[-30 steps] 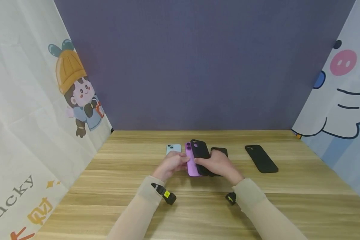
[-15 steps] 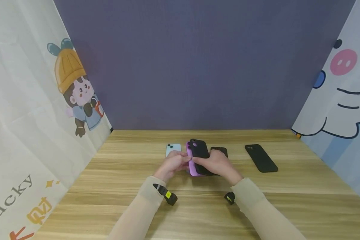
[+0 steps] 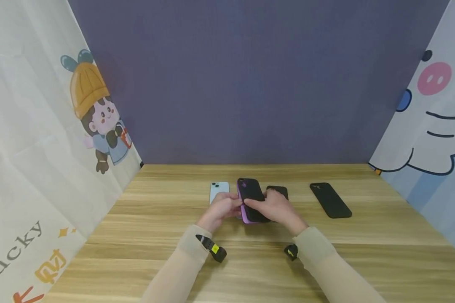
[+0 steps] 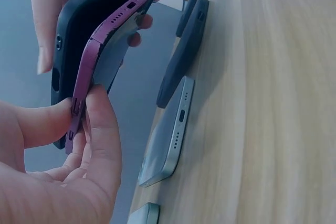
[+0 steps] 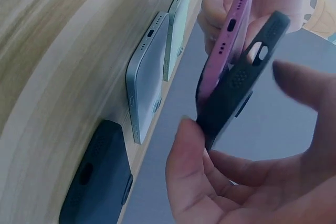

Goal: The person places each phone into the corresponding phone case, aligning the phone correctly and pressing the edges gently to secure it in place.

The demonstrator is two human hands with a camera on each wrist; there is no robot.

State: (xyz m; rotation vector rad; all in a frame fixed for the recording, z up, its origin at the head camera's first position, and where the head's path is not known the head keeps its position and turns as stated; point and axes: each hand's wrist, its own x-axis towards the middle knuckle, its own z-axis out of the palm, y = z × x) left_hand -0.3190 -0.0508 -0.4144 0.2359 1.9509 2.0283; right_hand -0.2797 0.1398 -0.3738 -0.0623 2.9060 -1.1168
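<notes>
Purple smartphone (image 4: 87, 69), one of three smartphones in view, is held up between both hands above the wood-grain worktop (image 3: 167, 202), tilted against the open side of a black phone case (image 3: 253, 197). On the right hand's side its edge meets the case; along the bottom end a gap widens towards the left hand. The left grip (image 3: 223, 207) pinches the phone's long side between thumb and fingers, and the right grip (image 3: 277, 207) clasps the case, thumb across its back. The other two smartphones lie on the worktop side by side: a mint one (image 5: 177, 30) to the left, a silver-blue one (image 5: 147, 74) next to it. Cases number three: the held one, a second black case (image 5: 102, 174) lying near the right hand, and a third black case (image 3: 330, 200) farther right.
</notes>
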